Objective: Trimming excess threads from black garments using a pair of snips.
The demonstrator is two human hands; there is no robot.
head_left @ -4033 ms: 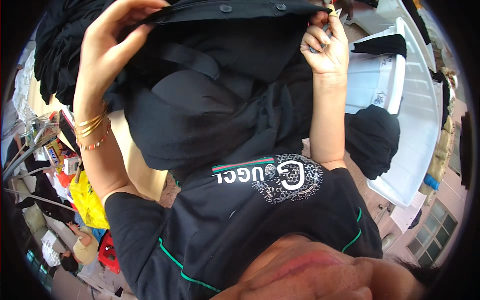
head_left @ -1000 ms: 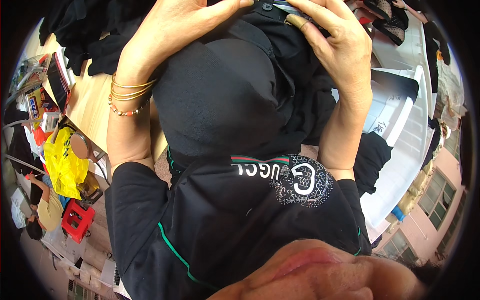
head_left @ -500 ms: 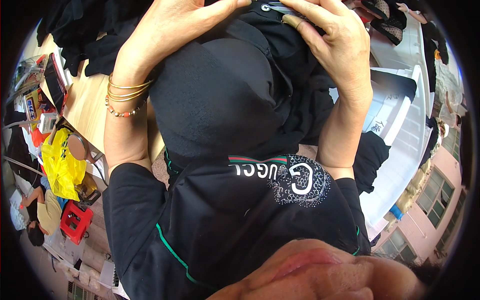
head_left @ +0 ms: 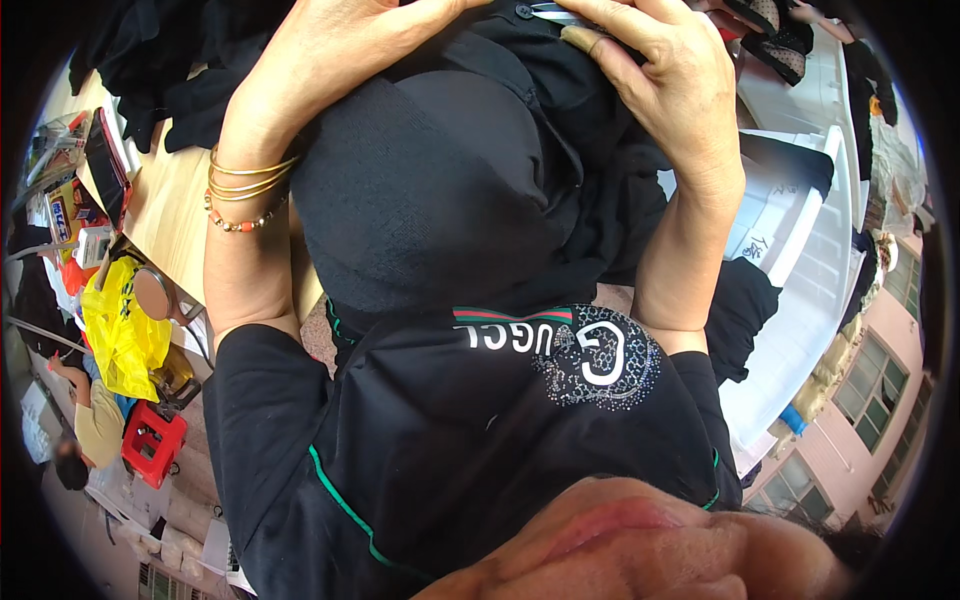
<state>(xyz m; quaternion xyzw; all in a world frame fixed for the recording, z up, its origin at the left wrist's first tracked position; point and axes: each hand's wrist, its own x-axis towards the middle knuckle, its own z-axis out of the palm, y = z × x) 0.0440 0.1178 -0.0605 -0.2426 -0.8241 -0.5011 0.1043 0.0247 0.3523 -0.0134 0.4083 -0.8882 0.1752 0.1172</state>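
A black garment (head_left: pixel 420 200) is spread over my lap and runs up between my forearms to the upper edge of the picture. My left hand (head_left: pixel 350 45), with gold bangles at the wrist, has its thumb and fingers closed at the garment's far edge; the fingertips are partly cut off. Between my right hand's (head_left: pixel 680 90) thumb and fingers is a slim shiny metal tool (head_left: pixel 558 16), its kind unclear, pointing toward a small dark button (head_left: pixel 523 12) on the cloth. A tan cover sits on the right thumb tip.
On the left is a wooden table (head_left: pixel 165 205) with dark clothes at its far end. A yellow plastic bag (head_left: pixel 122 330) hangs beside it, above a red stool (head_left: pixel 152 445). Another person (head_left: pixel 98 425) sits at far left. A white plastic bin (head_left: pixel 790 320) stands at my right.
The button and the metal tool have shifted slightly toward the upper edge and left. Both hands keep their hold. The person at far left has moved slightly.
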